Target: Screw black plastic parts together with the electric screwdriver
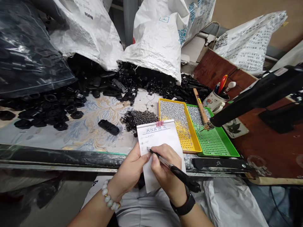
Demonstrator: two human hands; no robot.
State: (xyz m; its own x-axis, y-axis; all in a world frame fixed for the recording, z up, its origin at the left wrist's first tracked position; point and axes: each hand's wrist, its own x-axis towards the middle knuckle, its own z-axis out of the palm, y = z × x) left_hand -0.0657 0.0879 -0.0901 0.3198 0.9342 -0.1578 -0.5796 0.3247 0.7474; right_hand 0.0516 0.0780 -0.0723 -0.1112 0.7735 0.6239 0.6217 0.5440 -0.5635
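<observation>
My left hand (129, 171) holds a small white notepad (158, 138) by its left edge, in front of the table's near edge. A pink clip sits at the pad's top, above blue writing. My right hand (165, 171) grips a black pen (176, 171), its tip touching the left side of the page. A pale bead bracelet (107, 197) is on my left wrist and a black watch (184, 206) on my right.
A yellow tray (176, 126) and a green tray (213, 138) of tiny silver parts lie right of the pad. Black plastic parts (71, 94) spill from white sacks (156, 37) behind. A wooden-handled tool (201, 108), a mug (214, 101) and a black machine arm (258, 94) stand right.
</observation>
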